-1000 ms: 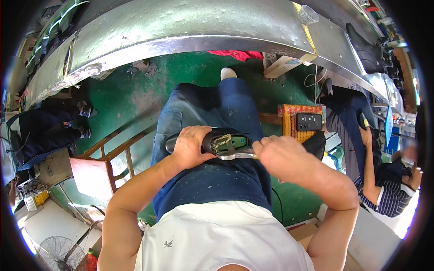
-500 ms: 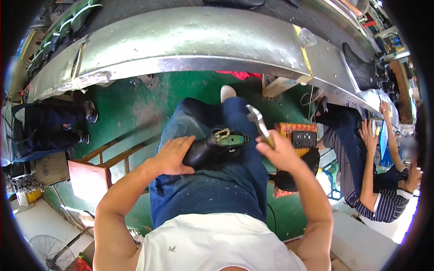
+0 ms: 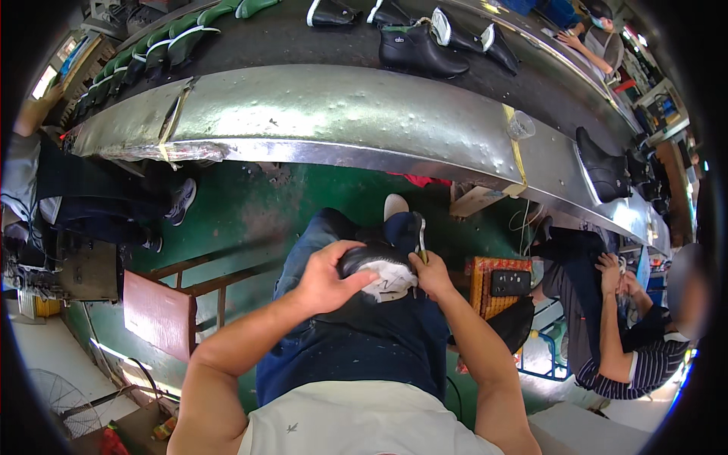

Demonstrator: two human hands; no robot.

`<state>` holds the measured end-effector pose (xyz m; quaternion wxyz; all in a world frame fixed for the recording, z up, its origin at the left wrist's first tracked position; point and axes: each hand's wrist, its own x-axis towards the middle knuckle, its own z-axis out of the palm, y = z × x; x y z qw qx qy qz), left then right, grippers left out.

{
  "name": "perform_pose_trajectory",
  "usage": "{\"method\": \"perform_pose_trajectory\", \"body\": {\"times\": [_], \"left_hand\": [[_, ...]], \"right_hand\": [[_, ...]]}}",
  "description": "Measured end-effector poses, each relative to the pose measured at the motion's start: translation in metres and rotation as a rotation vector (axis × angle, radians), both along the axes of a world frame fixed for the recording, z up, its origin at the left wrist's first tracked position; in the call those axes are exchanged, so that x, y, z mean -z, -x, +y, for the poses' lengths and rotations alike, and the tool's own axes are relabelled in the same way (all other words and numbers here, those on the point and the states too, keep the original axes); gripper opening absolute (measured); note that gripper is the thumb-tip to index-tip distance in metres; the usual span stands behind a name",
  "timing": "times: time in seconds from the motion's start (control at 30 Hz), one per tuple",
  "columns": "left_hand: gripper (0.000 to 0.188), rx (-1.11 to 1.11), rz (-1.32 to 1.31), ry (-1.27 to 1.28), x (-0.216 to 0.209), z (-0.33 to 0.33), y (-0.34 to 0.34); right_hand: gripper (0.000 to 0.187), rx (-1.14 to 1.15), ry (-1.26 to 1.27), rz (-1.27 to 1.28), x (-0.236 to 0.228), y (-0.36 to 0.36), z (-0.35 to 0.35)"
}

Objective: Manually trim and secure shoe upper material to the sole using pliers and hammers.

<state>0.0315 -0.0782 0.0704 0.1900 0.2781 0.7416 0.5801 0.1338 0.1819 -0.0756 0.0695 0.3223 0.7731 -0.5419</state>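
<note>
Over my lap, a black boot (image 3: 354,262) is tilted so its whitish underside (image 3: 392,280) shows. My left hand (image 3: 331,279) grips the boot at its left end, with the thumb pressed on the pale underside. At the boot's other end, my right hand (image 3: 433,277) is closed round the handle of a metal-headed hammer (image 3: 421,230). The hammer's head points away from me, and the right fingers are close against the boot's edge. Whether they also hold the boot, I cannot tell.
Ahead runs a metal-edged bench (image 3: 303,106) carrying black boots (image 3: 421,53) and a row of green ones (image 3: 186,30). A wooden stool (image 3: 159,311) stands left, and a phone (image 3: 510,283) lies on a woven seat at right. Co-workers sit on both sides; one's hands (image 3: 614,277) are at right.
The boot has been turned from showing its opening to showing its whitish underside. My left hand now grips it instead of lying flat. The hammer has come in toward the boot.
</note>
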Motion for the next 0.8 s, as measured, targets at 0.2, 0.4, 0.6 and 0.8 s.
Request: {"method": "perform_pose_trajectory", "body": {"times": [0.2,0.4,0.6,0.8], "left_hand": [[0.030,-0.107,-0.048,-0.316,0.009,0.058,0.020],[0.043,0.060,-0.268,0.007,-0.003,0.106,0.077],[0.061,0.119,-0.889,0.071,0.132,0.108,0.024],[0.059,0.092,-0.650,0.105,0.160,0.085,-0.008]], "right_hand": [[0.030,-0.018,0.054,-0.085,-0.039,-0.023,0.005],[0.019,0.177,0.582,0.027,-0.098,-0.077,0.002],[0.023,-0.007,0.415,-0.060,-0.098,-0.122,0.005],[0.025,-0.262,0.393,-0.145,-0.113,-0.099,-0.001]]}}
